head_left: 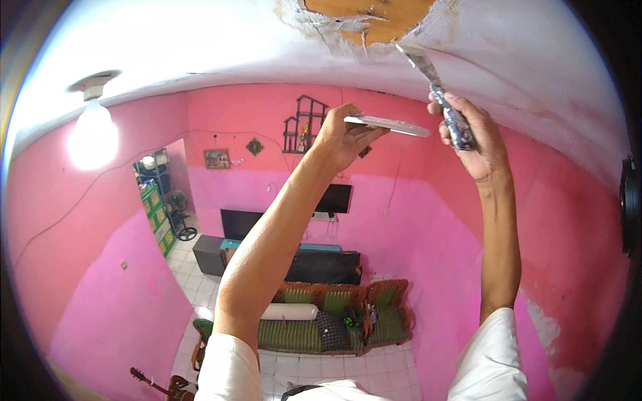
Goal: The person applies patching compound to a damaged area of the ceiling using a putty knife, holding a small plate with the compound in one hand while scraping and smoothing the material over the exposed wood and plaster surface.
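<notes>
The right hand [483,137] has its grip clasped round a putty knife [424,68], slanting left and up toward the brown ceiling patch [396,17] (left hand [340,142] grasping a thin white board [391,125]).

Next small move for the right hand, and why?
I'd probably draw the scraper lightly along the edge of the brown ceiling patch: that edge looks ragged, and the blade tip is beside it, though contact is unclear. The right hand grips the handle; the left hand holds a flat white plate.
</notes>
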`<act>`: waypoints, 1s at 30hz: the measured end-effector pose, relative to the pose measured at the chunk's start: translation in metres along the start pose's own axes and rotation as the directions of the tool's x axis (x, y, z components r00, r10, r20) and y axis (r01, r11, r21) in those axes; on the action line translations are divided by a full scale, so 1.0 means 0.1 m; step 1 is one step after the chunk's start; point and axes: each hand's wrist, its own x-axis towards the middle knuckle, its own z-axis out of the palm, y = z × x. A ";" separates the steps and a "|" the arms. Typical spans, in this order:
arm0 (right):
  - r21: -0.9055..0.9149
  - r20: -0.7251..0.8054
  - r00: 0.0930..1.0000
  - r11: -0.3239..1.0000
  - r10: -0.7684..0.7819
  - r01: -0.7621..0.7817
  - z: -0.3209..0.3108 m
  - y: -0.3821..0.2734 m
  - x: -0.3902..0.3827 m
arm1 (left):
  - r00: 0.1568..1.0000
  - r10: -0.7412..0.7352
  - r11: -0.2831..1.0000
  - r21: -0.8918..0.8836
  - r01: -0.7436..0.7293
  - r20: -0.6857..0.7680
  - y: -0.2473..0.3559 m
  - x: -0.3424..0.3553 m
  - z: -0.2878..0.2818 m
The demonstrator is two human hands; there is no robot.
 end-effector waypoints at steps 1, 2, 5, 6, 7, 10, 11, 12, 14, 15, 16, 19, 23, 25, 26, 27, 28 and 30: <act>-0.006 0.003 0.999 0.999 0.035 -0.035 -0.05 0.12 0.07 | 1.000 -0.004 1.000 0.002 0.004 -0.006 -0.03 -0.04 -0.04; -0.015 0.001 0.997 0.997 0.071 -0.071 -0.14 0.25 0.15 | 1.000 -0.005 1.000 -0.018 0.005 -0.023 -0.10 -0.06 -0.09; 0.012 0.006 0.996 0.996 0.084 -0.084 -0.22 0.54 0.41 | 0.999 -0.013 1.000 -0.022 0.012 -0.041 -0.17 -0.20 -0.25; -0.005 0.017 0.997 0.997 0.074 -0.074 -0.26 0.64 0.50 | 0.999 -0.011 1.000 -0.019 0.010 -0.044 -0.22 -0.23 -0.31; -0.003 0.007 0.997 0.998 0.070 -0.070 -0.32 0.75 0.59 | 0.999 -0.012 0.999 -0.032 0.011 -0.045 -0.28 -0.26 -0.36; 0.047 -0.026 0.998 0.998 0.049 -0.048 -0.37 1.02 0.87 | 0.991 -0.016 0.999 -0.030 0.012 -0.136 -0.29 -0.34 -0.50; 0.069 -0.014 0.999 0.996 0.050 -0.049 -0.33 1.12 0.95 | 0.986 -0.012 1.000 -0.022 0.008 -0.165 -0.26 -0.39 -0.55; 0.083 -0.009 0.999 0.995 0.050 -0.049 -0.31 1.18 1.00 | 0.987 -0.016 1.000 -0.011 0.014 -0.162 -0.26 -0.41 -0.57; 0.128 -0.012 0.999 0.991 0.048 -0.046 -0.28 1.26 1.10 | 0.985 0.004 1.000 0.007 -0.003 -0.172 -0.28 -0.43 -0.63; 0.131 -0.030 0.998 0.990 0.060 -0.055 -0.27 1.29 1.15 | 0.983 0.027 1.000 0.011 -0.025 -0.183 -0.29 -0.42 -0.65; 0.135 -0.048 0.996 0.989 0.072 -0.065 -0.25 1.31 1.20 | 0.983 0.027 1.000 0.017 -0.025 -0.182 -0.29 -0.41 -0.67; 0.152 -0.071 0.997 0.988 0.032 -0.021 -0.24 1.36 1.31 | 0.987 0.023 0.999 0.037 -0.017 -0.157 -0.28 -0.40 -0.71; 0.158 -0.092 0.995 0.987 0.031 -0.017 -0.19 1.25 1.32 | 0.988 0.013 1.000 -0.002 -0.014 -0.153 -0.26 -0.30 -0.63; 0.169 -0.093 0.996 0.986 0.018 -0.002 -0.11 1.17 1.26 | 0.989 0.010 1.000 -0.014 -0.012 -0.146 -0.24 -0.25 -0.60; 0.185 -0.099 0.995 0.983 0.005 0.014 -0.07 1.14 1.21 | 0.993 0.010 1.000 -0.006 -0.011 -0.118 -0.23 -0.24 -0.60; 0.180 -0.099 0.995 0.984 0.008 0.010 -0.04 1.11 1.16 | 0.996 0.010 1.000 0.001 -0.010 -0.090 -0.24 -0.23 -0.59; 0.184 -0.093 0.996 0.982 -0.017 0.034 -0.02 1.08 1.12 | 0.996 0.009 1.000 -0.004 -0.009 -0.090 -0.24 -0.24 -0.57; 0.179 -0.087 0.995 0.982 -0.038 0.053 0.04 0.99 1.03 | 0.996 0.023 1.000 0.004 -0.022 -0.090 -0.25 -0.27 -0.49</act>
